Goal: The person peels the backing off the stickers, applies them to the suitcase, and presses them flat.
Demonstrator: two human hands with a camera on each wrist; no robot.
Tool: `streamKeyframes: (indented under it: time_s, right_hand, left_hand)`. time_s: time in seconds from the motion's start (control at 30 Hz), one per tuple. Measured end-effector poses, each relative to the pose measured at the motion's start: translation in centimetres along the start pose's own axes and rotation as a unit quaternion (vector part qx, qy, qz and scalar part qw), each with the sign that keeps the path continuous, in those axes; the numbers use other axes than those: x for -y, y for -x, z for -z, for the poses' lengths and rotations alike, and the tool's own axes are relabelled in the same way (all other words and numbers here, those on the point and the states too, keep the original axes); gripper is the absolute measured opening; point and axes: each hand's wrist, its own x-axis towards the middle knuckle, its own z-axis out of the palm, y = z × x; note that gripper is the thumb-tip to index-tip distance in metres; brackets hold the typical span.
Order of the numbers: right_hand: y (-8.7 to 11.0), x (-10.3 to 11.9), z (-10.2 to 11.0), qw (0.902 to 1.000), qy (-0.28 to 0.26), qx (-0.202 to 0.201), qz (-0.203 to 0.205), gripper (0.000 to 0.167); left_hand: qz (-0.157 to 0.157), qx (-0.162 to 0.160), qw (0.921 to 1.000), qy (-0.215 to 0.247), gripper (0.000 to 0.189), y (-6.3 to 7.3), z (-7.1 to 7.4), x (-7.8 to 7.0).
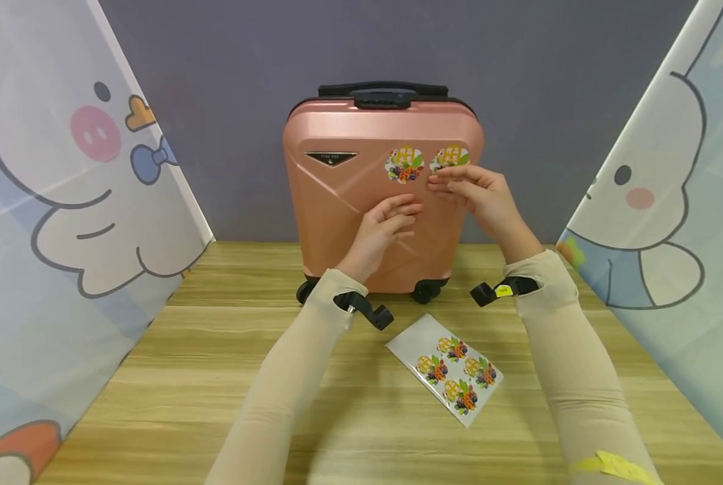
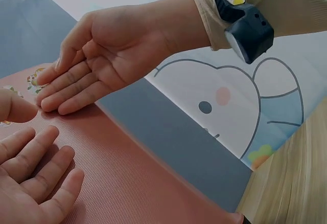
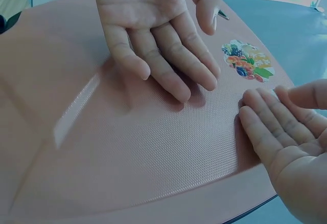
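Note:
A pink hard-shell suitcase (image 1: 343, 236) stands upright on the wooden table. Two round fruit stickers are on its upper right front, the left sticker (image 1: 404, 164) in full view and the right sticker (image 1: 449, 159) partly covered at the bottom by fingers. My right hand (image 1: 482, 199) has its extended fingertips at that sticker's lower edge, against the shell in the right wrist view. Lower and to the left, my left hand (image 1: 382, 232) is held before the suitcase front, fingers loosely extended and holding nothing. The left wrist view shows both palms near the pink surface.
On the table in front of the suitcase lies a white sheet (image 1: 411, 342) with several more fruit stickers. A dark metal badge (image 1: 331, 158) is at the suitcase's upper left. Cartoon-printed panels (image 1: 652, 168) flank both sides, and a grey wall (image 1: 215, 101) stands behind.

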Motion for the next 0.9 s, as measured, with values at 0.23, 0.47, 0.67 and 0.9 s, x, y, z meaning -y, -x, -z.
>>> streamKeyframes:
  time_s: [0.23,0.47,0.67,0.9]
  right_hand:
    - [0.5,0.2,-0.1,0.998,-0.023,-0.021,-0.056,0.022]
    - [1.1,-0.1,0.8,0.9955,-0.046,-0.014,-0.082,0.022]
    - [1.2,0.1,1.6,0.9951,-0.064,-0.005,-0.075,0.021]
    - [0.3,1.0,2.4,0.9955,-0.08,-0.006,-0.052,0.022]
  left_hand:
    - [0.0,-0.003,1.0,-0.001,0.041,0.2,0.5,0.0]
    - [0.003,-0.006,1.0,-0.005,0.04,0.4,0.9,0.1]
    - [0.002,-0.004,1.0,-0.001,0.04,0.7,1.2,0.2]
    - [0.006,-0.009,0.9999,-0.008,0.038,0.9,1.8,0.7]
